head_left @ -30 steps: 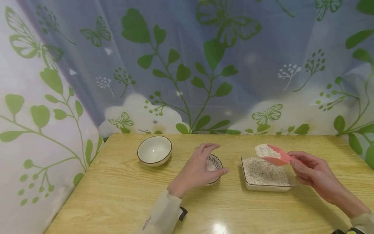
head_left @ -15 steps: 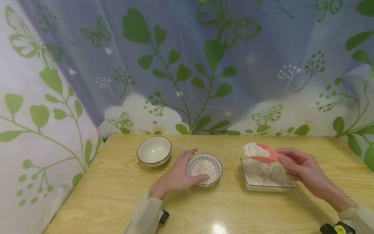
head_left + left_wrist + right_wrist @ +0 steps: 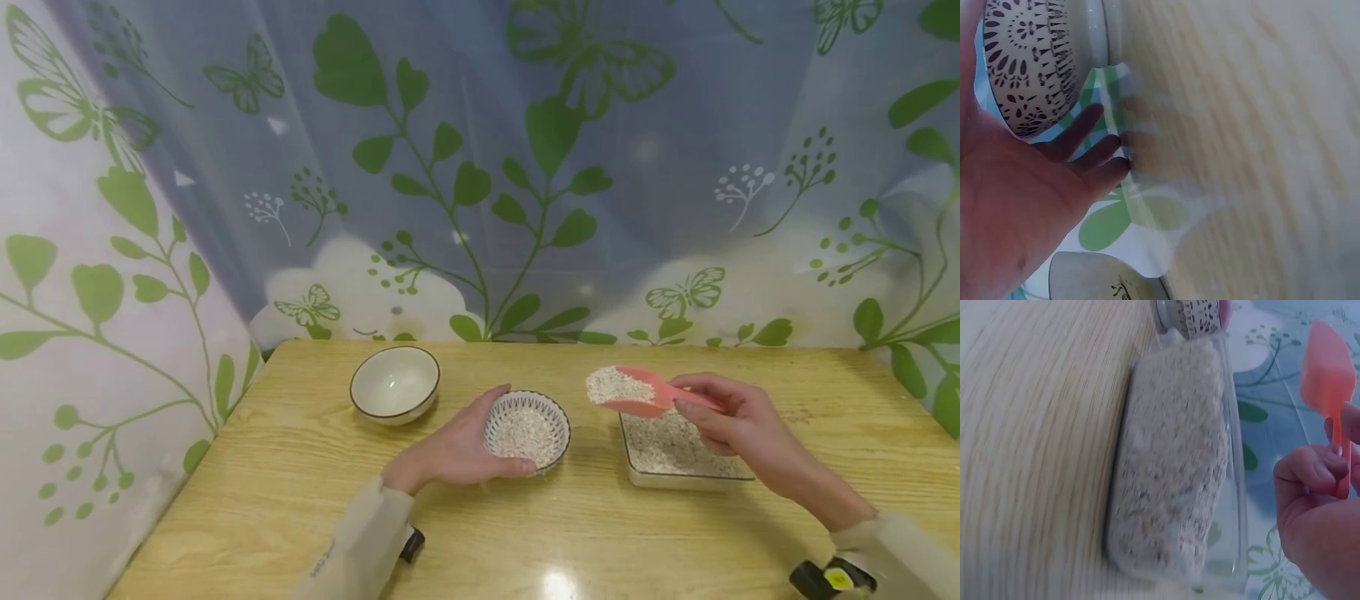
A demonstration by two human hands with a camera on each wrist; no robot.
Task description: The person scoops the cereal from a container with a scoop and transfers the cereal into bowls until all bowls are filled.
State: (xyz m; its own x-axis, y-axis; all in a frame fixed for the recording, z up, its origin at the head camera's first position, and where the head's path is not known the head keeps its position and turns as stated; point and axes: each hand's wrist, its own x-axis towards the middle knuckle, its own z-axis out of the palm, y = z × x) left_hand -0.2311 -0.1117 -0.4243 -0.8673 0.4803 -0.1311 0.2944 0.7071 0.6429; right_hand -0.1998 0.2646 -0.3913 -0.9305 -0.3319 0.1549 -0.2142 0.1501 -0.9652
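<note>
In the head view my left hand (image 3: 468, 446) curves round the left side of a small patterned bowl (image 3: 557, 421) that holds pale flakes (image 3: 525, 435). Its thumb lies along the near rim; the other fingers are mostly behind the bowl, and the left wrist view shows several of them spread below its patterned wall (image 3: 1029, 69). My right hand (image 3: 738, 417) grips a pink scoop (image 3: 652, 396) by the handle, heaped with the same flakes (image 3: 617, 385). The scoop is raised over the left edge of a rectangular glass dish (image 3: 660, 481) of flakes, seen large in the right wrist view.
A white bowl (image 3: 395, 383) with a dark rim stands at the back left of the wooden table (image 3: 262, 500). Behind the table hangs a leaf-and-butterfly patterned curtain (image 3: 480, 167). A few flakes (image 3: 798, 414) lie scattered right of the dish.
My left hand has drawn back from over the patterned bowl to its left side and now holds it there. My right hand has carried the loaded scoop leftward, toward that bowl.
</note>
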